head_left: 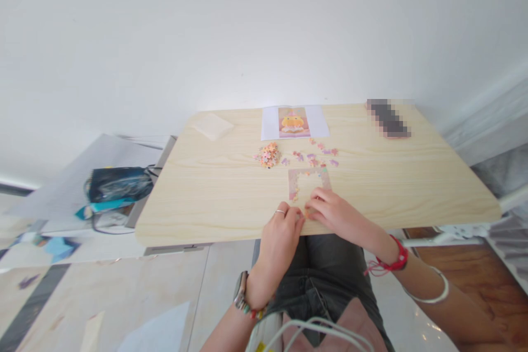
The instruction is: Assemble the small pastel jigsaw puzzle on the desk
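Near the front edge of the table, my left hand (284,226) and my right hand (332,210) meet with bent fingers. Small orange jigsaw puzzle pieces (307,213) show between their fingertips; the exact grip of each hand is partly hidden. Just beyond lies a partly joined puzzle border (293,180), pinkish along its sides and top, with bare table inside it. My right fingers cover its lower right corner. A heap of loose puzzle pieces (269,155) sits beyond it to the left. Several scattered pink and purple pieces (312,163) lie above the border.
A paper sheet with a printed picture (293,122) of a yellow figure lies at the back. A pixelated phone-like object (388,118) rests at the back right, a pale flat sheet (213,126) at the back left. Left of the table (198,192) stands a dark bag (119,184).
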Available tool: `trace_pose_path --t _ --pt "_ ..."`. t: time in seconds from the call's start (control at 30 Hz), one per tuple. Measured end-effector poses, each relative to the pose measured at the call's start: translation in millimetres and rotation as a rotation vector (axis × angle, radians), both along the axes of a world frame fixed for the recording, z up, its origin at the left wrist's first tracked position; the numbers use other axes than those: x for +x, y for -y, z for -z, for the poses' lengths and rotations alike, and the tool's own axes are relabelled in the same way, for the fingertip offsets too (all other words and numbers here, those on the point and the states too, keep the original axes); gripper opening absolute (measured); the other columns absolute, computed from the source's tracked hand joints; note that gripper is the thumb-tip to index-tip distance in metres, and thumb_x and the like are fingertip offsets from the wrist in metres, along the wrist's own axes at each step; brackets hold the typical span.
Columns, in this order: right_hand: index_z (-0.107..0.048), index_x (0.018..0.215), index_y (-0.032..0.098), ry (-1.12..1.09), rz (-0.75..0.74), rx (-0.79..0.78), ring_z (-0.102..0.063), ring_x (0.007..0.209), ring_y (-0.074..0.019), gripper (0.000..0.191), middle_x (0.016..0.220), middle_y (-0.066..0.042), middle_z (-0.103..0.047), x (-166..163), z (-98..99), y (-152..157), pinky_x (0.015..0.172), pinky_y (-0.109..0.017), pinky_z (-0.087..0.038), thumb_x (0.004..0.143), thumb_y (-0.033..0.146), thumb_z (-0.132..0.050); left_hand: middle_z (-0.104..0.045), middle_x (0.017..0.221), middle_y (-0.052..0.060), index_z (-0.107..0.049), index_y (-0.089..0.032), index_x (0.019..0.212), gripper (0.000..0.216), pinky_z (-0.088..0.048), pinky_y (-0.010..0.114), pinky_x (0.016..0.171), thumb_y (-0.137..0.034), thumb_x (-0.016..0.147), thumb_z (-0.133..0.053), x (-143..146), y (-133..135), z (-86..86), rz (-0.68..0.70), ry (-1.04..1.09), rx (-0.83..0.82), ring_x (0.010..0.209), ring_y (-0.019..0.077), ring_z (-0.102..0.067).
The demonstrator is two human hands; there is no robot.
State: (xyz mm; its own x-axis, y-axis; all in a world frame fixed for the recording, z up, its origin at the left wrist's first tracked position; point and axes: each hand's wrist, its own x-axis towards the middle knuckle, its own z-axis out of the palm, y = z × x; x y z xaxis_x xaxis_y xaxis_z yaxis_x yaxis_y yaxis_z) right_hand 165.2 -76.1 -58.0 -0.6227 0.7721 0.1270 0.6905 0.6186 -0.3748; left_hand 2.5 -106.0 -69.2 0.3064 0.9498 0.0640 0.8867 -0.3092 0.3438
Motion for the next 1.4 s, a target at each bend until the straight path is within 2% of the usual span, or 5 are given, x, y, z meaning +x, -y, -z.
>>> trace_pose_path --t 0.23,0.5,0.73,1.2,1.4 --pt "-0.057 0.077 0.016 -0.089 0.002 -0.003 -0.053 0.076 -0.0149 0.008 0.082 -0.004 -0.052 -8.4 -3.4 -5.4 0.070 -0.029 -0.046 0.081 0.017 -0.050 -0.050 0.085 0.002 -0.052 -0.019 0.089 0.017 -0.045 0.022 0.061 -0.028 0.087 -0.038 -19.5 -14.3 -3.3 0.133 -0.013 0.030 0.071 0.0124 -0.055" --pt "-0.058 0.081 0.016 -0.125 0.069 0.055 -0.054 0.078 -0.0173 0.008 0.086 -0.007 -0.054 -16.7 6.0 -15.4 0.071 -0.032 -0.047 0.081 0.019 -0.050 -0.051 0.089 0.003 -0.051 -0.019 0.096 0.018 -0.046 0.023 0.064 -0.028 0.087 -0.040 -31.0 -36.4 -0.1 0.122 -0.001 0.077 0.074 0.0127 -0.056" --pt "-0.059 0.078 0.016 -0.089 0.089 0.079 -0.053 0.074 -0.0157 0.010 0.081 -0.006 -0.056 -19.0 10.0 -14.0 0.069 -0.030 -0.044 0.081 0.021 -0.051 -0.051 0.092 0.003 -0.052 -0.018 0.095 0.019 -0.046 0.023 0.064 -0.028 0.087 -0.038 -26.9 -35.8 3.8 0.117 -0.055 -0.002 0.076 0.0127 -0.057" --pt "-0.062 0.078 0.016 -0.096 0.094 0.131 -0.052 0.074 -0.0138 0.019 0.079 -0.005 -0.058 -21.4 11.1 -13.7 0.069 -0.027 -0.041 0.085 0.022 -0.045 -0.050 0.091 0.002 -0.053 -0.022 0.098 0.023 -0.044 0.021 0.062 -0.031 0.089 -0.034 -26.5 -34.6 2.1 0.097 -0.089 -0.001 0.074 0.0117 -0.055" --pt "-0.062 0.074 0.016 -0.092 0.073 0.174 -0.052 0.077 -0.0142 0.022 0.077 -0.004 -0.058 -21.9 12.6 -12.0 0.072 -0.028 -0.039 0.086 0.021 -0.045 -0.050 0.085 0.001 -0.055 -0.024 0.097 0.025 -0.040 0.019 0.059 -0.031 0.089 -0.033 -27.2 -30.1 7.8 0.097 -0.057 0.041 0.069 0.0100 -0.053"
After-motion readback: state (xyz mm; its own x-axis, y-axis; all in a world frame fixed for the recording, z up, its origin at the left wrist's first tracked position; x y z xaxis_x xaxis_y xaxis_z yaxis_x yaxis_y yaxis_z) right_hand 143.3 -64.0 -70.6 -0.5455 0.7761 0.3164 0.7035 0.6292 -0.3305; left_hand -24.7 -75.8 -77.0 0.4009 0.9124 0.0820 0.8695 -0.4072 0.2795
